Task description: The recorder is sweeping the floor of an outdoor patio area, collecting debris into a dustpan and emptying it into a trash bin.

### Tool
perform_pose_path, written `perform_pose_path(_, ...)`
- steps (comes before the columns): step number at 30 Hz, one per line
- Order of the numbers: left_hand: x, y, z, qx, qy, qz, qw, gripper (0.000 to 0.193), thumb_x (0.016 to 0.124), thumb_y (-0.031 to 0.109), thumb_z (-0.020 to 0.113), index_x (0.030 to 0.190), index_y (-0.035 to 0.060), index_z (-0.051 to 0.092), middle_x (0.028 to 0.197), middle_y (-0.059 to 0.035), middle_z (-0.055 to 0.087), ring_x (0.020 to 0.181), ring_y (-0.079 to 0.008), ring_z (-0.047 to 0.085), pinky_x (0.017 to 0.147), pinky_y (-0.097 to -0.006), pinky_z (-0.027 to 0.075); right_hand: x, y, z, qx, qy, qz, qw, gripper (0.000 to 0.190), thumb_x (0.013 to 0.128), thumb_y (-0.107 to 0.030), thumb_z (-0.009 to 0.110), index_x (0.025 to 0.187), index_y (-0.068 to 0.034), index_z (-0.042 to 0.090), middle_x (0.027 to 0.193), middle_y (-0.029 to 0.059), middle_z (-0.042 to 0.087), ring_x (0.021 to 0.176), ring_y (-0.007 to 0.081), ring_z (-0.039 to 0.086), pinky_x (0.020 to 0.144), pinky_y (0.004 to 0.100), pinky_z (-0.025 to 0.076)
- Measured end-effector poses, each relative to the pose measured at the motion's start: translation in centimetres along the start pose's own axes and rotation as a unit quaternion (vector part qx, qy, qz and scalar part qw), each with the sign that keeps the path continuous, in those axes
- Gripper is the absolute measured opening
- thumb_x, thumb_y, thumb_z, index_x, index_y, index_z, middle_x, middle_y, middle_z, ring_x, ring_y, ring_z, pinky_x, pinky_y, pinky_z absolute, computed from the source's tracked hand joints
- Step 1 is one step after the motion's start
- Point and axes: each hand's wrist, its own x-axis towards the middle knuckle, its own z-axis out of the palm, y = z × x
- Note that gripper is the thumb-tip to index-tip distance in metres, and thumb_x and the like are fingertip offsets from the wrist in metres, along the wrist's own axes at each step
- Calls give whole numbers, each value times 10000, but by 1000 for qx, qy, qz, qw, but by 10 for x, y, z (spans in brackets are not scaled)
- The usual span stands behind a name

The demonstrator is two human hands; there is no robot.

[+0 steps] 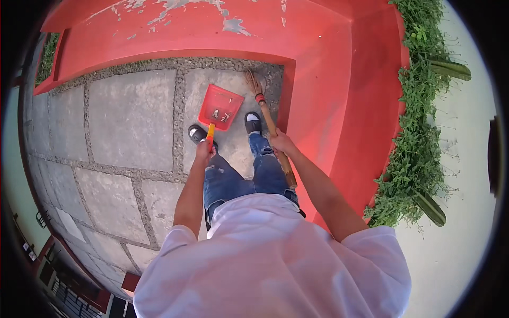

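My left hand [206, 150] grips the yellow and red handle of a red plastic dustpan [216, 97]. Small bits of debris [222, 115] lie in the pan, mostly towards its handle end. In my right hand [282, 144] is the wooden handle of a stick broom [267, 113], whose thick end reaches back beside my leg. The broom's thin bristles [253, 81] point away from me, to the right of the dustpan and near the corner of the red ledge. Whether the bristles or the pan touch the ground, I cannot tell.
A red painted ledge [318, 99] with peeling paint runs ahead and along my right. Grey paving slabs [131, 119] with rough gravelly joints spread to the left. Green plants [421, 119] line the ledge at the far right, against a pale wall [473, 159]. My sandalled feet [253, 122] stand close to the dustpan.
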Motion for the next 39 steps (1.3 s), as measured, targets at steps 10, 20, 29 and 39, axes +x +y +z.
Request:
perform_pose_path(10, -8, -7, 4, 136, 37, 16, 990, 182, 770, 214, 486, 892, 80, 470, 717, -47, 448, 533, -155, 488, 480, -293, 458, 19, 0, -52, 126, 87, 21, 988, 224, 812, -180, 383, 1013, -93, 429, 490, 59, 426, 372, 166, 439, 337, 316, 386)
perform_pose_path(20, 10, 3, -11, 165, 60, 28, 984, 228, 775, 274, 494, 879, 72, 493, 710, -25, 463, 515, -133, 486, 472, -280, 455, -49, -4, -17, 64, 88, 52, 993, 292, 805, -194, 381, 1063, -75, 451, 520, 88, 487, 427, 192, 528, 375, 338, 426)
perform_pose_path(29, 7, 9, -14, 183, 62, -2, 981, 281, 776, 313, 496, 938, 84, 503, 735, -21, 462, 567, -124, 506, 491, -279, 472, 3, -40, 50, 63, 10, 29, 998, 233, 839, -167, 407, 1063, -110, 372, 545, 39, 408, 363, 116, 392, 312, 283, 362)
perform_pose_path(39, -2, 11, -23, 162, 59, 37, 984, 322, 770, 301, 506, 989, 65, 488, 771, -30, 471, 583, -143, 531, 534, -275, 508, -62, -70, 7, -15, -69, -17, 997, 435, 865, -232, 405, 1284, -213, 291, 516, 12, 388, 367, 87, 384, 328, 232, 365)
